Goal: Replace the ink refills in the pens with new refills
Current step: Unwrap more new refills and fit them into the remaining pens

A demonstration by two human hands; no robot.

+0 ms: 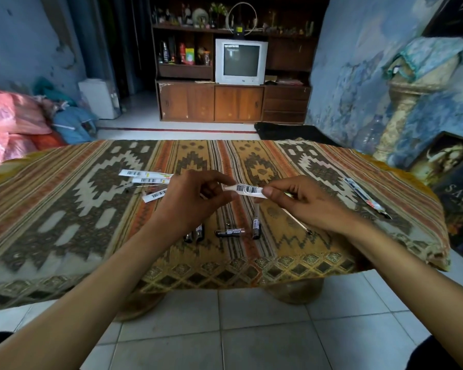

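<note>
A white refill packet with a barcode is held level above the table between both hands. My left hand pinches its left end and my right hand pinches its right end. Below them on the patterned cloth lie several dark pen parts: two barrels by my left wrist, a short piece lying crosswise, and an upright-lying barrel. A thin bare refill lies under my right hand. Three white packets lie to the left. One packaged refill lies far right.
The low table is covered with a striped woven cloth, its front edge near my forearms. Tiled floor lies below. A wooden cabinet with a television stands at the back; pink bags left, framed pictures right.
</note>
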